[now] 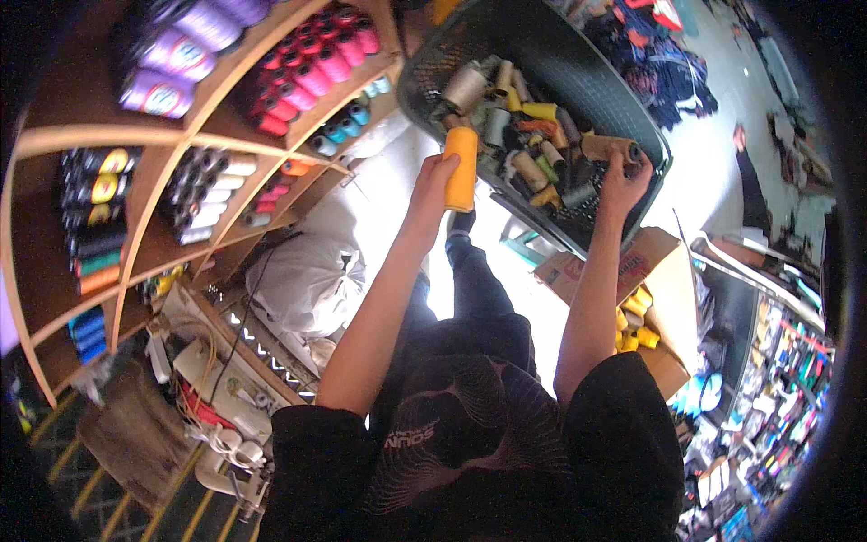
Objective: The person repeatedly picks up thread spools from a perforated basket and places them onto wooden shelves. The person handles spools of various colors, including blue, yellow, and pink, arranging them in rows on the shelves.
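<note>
The left hand [437,173] is wrapped around a yellow-orange thread cone [461,168], a smooth, upright cylinder held just at the near rim of a dark mesh basket [596,77]. The right hand [623,176] is closed on a brown cardboard tube [607,145] lying on its side atop the heap inside the basket. The basket is crowded with bare spools in tan, yellow and grey, leaving little free room. To the left stand wooden shelves [181,135] packed with thread cones; below the right forearm sits an open cardboard box [664,271] with yellow spools.
</note>
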Tool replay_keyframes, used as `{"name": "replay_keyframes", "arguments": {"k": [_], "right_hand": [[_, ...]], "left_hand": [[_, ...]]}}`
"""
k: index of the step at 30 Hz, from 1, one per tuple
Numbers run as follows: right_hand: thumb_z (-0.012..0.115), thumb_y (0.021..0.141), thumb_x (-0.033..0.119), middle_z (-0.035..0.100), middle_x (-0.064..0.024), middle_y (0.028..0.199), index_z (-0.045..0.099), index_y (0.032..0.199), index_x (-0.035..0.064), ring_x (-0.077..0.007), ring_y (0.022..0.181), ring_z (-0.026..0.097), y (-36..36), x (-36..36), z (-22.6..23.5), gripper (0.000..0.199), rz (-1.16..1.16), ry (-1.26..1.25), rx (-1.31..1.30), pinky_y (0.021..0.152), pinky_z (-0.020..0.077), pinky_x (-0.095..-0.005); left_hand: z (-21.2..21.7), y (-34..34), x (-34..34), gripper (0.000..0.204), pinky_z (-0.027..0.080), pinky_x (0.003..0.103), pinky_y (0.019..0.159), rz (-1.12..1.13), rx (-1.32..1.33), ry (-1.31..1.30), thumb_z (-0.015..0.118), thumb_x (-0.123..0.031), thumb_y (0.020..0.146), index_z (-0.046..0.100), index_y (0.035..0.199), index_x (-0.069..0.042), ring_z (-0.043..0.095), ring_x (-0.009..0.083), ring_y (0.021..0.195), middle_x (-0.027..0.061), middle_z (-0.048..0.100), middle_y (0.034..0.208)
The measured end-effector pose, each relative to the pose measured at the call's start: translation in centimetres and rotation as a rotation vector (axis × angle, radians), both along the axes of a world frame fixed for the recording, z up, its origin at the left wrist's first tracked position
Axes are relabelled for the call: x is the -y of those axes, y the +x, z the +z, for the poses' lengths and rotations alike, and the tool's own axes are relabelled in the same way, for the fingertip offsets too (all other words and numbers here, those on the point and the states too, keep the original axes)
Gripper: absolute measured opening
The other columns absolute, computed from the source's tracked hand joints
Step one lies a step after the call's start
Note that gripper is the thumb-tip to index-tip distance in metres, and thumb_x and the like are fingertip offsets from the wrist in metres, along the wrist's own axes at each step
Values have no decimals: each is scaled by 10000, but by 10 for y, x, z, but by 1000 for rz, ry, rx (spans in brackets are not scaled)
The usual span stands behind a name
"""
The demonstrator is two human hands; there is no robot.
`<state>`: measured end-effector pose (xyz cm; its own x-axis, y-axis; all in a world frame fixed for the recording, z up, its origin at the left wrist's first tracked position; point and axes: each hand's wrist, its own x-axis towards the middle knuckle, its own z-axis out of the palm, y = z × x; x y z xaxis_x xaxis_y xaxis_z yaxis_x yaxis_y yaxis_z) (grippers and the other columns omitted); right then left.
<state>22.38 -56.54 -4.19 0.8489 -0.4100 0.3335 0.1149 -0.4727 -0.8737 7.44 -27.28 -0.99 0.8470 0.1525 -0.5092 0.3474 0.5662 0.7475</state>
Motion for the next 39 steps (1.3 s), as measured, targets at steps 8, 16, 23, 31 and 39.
{"name": "replay_keyframes", "arguments": {"k": [8, 16, 23, 31, 39], "right_hand": [[644, 986, 468, 621, -121, 1235, 525, 1349, -22, -219, 1128, 582, -80, -140, 90, 622, 443, 502, -272, 987, 462, -338], [506, 1022, 396, 630, -109, 1062, 480, 1241, 72, -205, 896, 657, -191, -286, 99, 393, 1034, 598, -580, 770, 571, -358], [705, 901, 168, 629, -132, 1180, 432, 1339, -3, -200, 1026, 655, -215, -413, 116, 543, 1410, 324, -368, 869, 549, -378], [869, 794, 266, 687, -182, 1163, 517, 1317, 1, -272, 1038, 700, -183, -540, 133, 684, 1377, 137, -72, 887, 557, -375], [848, 787, 174, 716, -200, 1070, 564, 1235, 25, -390, 970, 703, -175, -595, 152, 551, 1268, -28, 308, 845, 554, -439]], "left_hand": [[28, -118, -100, 489, 535, 355, 840, 332, 120, 9, 530, -400, 1004, 533, 1318, -25, 650, 210, 981, 147, 674, 1110], [88, -191, -182, 518, 489, 327, 947, 590, 217, 551, 726, -303, 950, 535, 1342, -23, 608, 180, 1078, 92, 637, 1188], [114, -191, -280, 589, 557, 355, 800, 941, 193, 1131, 882, -242, 808, 570, 1238, 13, 667, 217, 945, 146, 673, 1089], [130, -177, -330, 594, 506, 429, 900, 1073, -91, 1620, 891, -306, 766, 629, 1207, -6, 654, 340, 1030, 190, 672, 1099], [133, -145, -351, 337, 492, 450, 829, 1120, 43, 1615, 748, -73, 855, 640, 1170, -26, 624, 371, 923, 188, 660, 969]]}}
